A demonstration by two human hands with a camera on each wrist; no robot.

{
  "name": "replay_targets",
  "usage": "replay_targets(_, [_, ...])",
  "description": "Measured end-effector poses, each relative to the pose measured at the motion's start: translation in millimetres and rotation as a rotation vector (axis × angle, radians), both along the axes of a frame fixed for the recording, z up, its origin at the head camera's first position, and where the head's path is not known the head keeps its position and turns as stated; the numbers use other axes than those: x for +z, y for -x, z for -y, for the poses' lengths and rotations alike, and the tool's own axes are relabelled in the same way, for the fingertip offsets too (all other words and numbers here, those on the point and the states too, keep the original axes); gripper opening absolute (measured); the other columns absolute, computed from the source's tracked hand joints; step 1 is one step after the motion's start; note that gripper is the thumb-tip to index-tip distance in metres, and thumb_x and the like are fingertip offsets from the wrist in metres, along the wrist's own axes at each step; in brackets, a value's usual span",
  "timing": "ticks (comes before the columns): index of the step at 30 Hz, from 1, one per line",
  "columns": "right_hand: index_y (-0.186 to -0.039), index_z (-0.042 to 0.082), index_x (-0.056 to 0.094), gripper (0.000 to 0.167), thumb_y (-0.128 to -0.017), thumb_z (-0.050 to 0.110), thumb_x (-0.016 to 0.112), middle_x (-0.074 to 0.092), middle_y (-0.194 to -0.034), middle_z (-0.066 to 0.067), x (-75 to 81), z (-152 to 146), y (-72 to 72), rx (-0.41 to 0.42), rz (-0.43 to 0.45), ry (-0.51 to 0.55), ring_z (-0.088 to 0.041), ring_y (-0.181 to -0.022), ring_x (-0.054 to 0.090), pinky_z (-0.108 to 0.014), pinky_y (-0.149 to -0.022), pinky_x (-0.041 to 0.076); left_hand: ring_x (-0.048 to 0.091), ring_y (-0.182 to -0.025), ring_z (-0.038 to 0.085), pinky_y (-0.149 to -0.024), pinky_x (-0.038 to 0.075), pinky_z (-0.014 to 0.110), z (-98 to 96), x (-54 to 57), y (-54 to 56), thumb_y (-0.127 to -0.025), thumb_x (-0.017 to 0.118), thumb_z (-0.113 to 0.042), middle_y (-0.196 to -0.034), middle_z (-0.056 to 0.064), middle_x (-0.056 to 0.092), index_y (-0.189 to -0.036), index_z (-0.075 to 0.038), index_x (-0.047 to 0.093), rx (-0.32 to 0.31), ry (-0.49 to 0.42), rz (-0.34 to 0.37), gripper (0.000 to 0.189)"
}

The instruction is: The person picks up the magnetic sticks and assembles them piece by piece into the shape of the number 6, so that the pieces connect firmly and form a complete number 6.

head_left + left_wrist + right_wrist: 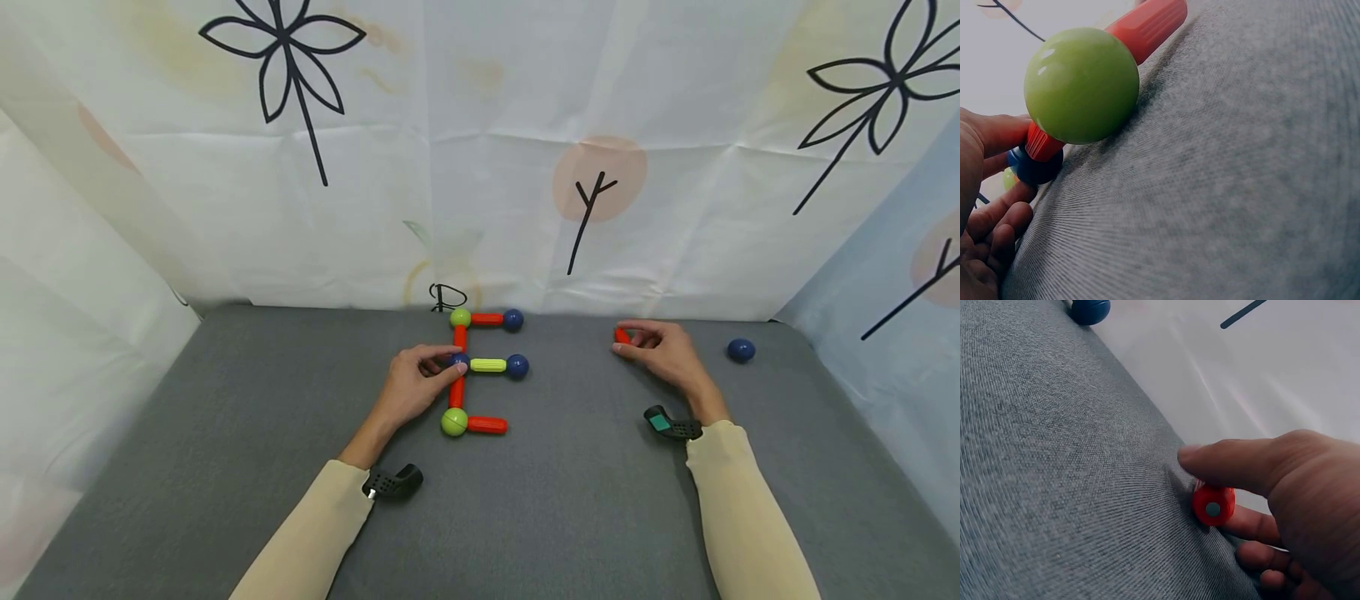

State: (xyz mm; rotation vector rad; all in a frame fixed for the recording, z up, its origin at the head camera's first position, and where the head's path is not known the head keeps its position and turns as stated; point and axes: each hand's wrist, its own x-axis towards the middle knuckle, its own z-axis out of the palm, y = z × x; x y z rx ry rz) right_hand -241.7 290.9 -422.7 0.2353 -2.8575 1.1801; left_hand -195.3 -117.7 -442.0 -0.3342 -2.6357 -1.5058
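My left hand (409,387) pinches the blue ball (460,362) in the middle of an E-shaped figure of magnetic rods and balls. Green balls (454,422) form the figure's two left corners, joined to the blue one by red rods (457,393). Its top arm is a red rod (487,319) ending in a blue ball (513,320). The middle arm is a yellow-green rod (488,365) with another blue ball (517,367); the bottom arm is a bare red rod (487,425). At the right, my right hand (666,357) pinches a loose red magnetic rod (1212,506), its metal end showing.
A loose blue ball (741,350) lies on the grey cloth-covered table (570,500), to the right of my right hand. White printed curtains (495,208) stand along the back and both sides of the table.
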Motion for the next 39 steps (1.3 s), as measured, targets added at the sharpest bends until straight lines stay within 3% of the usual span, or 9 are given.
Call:
replay_targets(10, [-0.124,0.001,0.071,0.035,-0.094,0.020,0.075,0.066,-0.088,-0.010,7.0,5.2,-0.8,0.013,-0.006,-0.030,-0.014,-0.068,0.054,-0.028,-0.060,0.042,0.062,-0.090,0.021,-0.080,0.051,0.037,0.0,0.4,-0.1,-0.092,0.078,-0.029,-0.107,0.005,0.070,-0.123,-0.016,0.075,-0.001,0.006,-0.001,0.033])
replay_targets(18, [-0.129,0.001,0.067,0.037,-0.097,0.019,0.071,0.067,-0.092,-0.014,9.8,9.3,0.6,0.038,-0.010,0.042,-0.015,-0.071,0.061,-0.027,-0.064,0.048,0.062,-0.089,0.021,-0.080,0.051,0.038,0.3,0.8,-0.3,-0.092,0.078,-0.029,-0.107,0.006,0.070,-0.123,-0.015,0.075,-0.001,0.003,-0.003,0.034])
replay_targets(24, [-0.134,-0.005,0.060,0.042,-0.099,0.016,0.068,0.065,-0.110,-0.023,15.6,21.7,-1.4,0.071,0.048,0.191,-0.005,-0.081,0.062,-0.025,-0.069,0.053,0.062,-0.089,0.021,-0.080,0.051,0.038,0.5,0.6,-1.1,-0.092,0.078,-0.029,-0.107,0.006,0.070,-0.122,-0.015,0.075,-0.002,-0.002,-0.003,0.033])
replay_targets(29, [-0.138,-0.006,0.056,0.046,-0.100,0.017,0.067,0.062,-0.123,-0.029,18.4,28.8,-3.0,0.087,0.082,0.254,-0.001,-0.088,0.063,-0.028,-0.075,0.055,0.062,-0.089,0.021,-0.080,0.051,0.037,-0.3,-0.2,-0.7,-0.092,0.078,-0.029,-0.107,0.006,0.070,-0.122,-0.015,0.076,0.003,0.003,-0.004,0.033])
replay_targets(39, [-0.136,-0.005,0.060,0.043,-0.099,0.014,0.069,0.067,-0.115,-0.027,20.2,47.2,-5.3,0.165,0.091,0.302,-0.020,-0.087,0.069,-0.035,-0.075,0.057,0.062,-0.089,0.021,-0.079,0.051,0.037,-0.5,-0.5,-0.2,-0.092,0.078,-0.028,-0.106,0.005,0.070,-0.121,-0.015,0.076,0.004,0.005,-0.014,0.032])
